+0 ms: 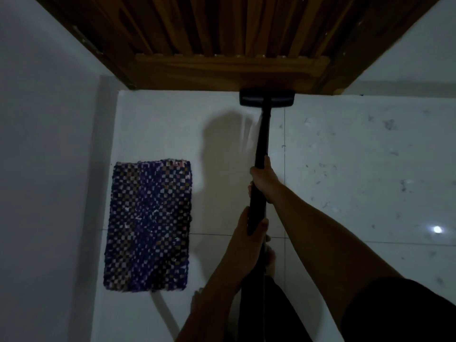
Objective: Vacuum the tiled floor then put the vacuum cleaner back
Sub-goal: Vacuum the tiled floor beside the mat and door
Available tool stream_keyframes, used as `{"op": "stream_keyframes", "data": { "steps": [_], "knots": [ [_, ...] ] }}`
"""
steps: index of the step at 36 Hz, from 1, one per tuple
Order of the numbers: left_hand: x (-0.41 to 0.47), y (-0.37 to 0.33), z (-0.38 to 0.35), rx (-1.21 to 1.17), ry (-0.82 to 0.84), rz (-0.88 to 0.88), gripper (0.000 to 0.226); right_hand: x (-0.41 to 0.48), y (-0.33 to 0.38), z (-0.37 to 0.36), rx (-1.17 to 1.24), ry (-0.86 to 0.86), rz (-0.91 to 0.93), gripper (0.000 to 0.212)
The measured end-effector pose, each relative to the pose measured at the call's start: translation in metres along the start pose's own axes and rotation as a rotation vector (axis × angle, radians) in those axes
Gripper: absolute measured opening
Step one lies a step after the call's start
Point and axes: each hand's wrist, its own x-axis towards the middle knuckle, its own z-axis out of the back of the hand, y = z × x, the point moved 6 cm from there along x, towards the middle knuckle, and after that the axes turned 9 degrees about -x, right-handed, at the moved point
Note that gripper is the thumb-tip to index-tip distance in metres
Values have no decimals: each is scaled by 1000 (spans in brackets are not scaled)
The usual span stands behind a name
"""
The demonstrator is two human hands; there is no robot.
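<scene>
Head view. Step in hand, as judged: vacuuming; putting the cleaner back is not yet due.

The black flat floor nozzle sits on the white glossy tiled floor, against the bottom edge of the brown slatted wooden door. The black rigid vacuum tube runs from it toward the person.

Right hand: grip wrapped round the tube, farther out. Left hand: grip closed round the same tube, nearer the body.

Next move probably calls for drawing the nozzle back flat, then shifting right, where dark specks dot the tiles.

Count: one nozzle, one tube, two hands, one door, one purple checked woven mat left of the tube, one white curved hose by the mat's near edge.
</scene>
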Motion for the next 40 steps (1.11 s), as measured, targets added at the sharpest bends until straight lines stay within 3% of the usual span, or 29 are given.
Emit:
{"op": "stream_keyframes", "data": {
  "steps": [9, 26, 40],
  "knots": [
    [-32, 17, -17, -213, -30, -7, 27, -25, -23, 8, -135, -35, 37, 73],
    [-88, 84, -15, 27, -23, -44, 31, -75, -105, 5, -82, -86, 21, 72],
    [-142, 151, -23, -46, -99, -20, 29, -123, -172, -9, -154, -26, 18, 71]
  ]
}}
